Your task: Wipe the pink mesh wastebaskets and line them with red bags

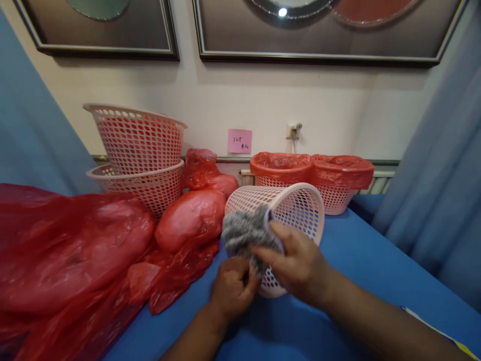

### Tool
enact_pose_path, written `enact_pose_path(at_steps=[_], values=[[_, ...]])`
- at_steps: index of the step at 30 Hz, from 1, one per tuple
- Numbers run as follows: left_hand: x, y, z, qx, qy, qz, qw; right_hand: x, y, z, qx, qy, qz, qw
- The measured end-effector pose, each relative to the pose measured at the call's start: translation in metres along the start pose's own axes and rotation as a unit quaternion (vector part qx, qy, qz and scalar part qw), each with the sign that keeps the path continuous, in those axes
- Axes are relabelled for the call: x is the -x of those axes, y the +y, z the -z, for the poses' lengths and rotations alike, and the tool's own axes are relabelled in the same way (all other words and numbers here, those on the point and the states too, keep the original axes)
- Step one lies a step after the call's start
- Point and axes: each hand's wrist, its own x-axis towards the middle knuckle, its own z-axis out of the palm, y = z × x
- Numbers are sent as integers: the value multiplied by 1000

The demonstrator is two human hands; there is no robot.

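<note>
In the head view, a grey fluffy cloth (244, 233) with a pale purple edge is held in front of a pink plastic basket. My right hand (300, 260) grips the cloth near its edge, the fingers closed on it. Lower down, my left hand (233, 285) is curled into a fist with its thumb against the cloth's lower end, pinching it. The perforated pink basket (295, 193) lies on its side on the blue tabletop (361, 260), its mouth turned toward the right. Cloth and hands hide part of its wall.
Red plastic bags (75, 245) with bulging contents cover the left side. Behind them stand two stacked pink baskets (139, 140). Two baskets lined with red bags (341, 170) stand by the wall at the back right. A pink note (239, 141) and framed pictures (319, 57) hang above.
</note>
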Motion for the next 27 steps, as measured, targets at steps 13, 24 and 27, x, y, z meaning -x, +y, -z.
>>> enact_pose_path(at_steps=[13, 24, 27], values=[[-5, 12, 0, 19, -5, -14, 1000, 121, 121, -8, -38, 13, -569, 821], [-2, 6, 7, 46, 20, 45, 998, 140, 98, -3, -45, -27, -574, 817], [0, 7, 4, 63, 14, 55, 996, 103, 101, 13, 15, 123, -553, 824]])
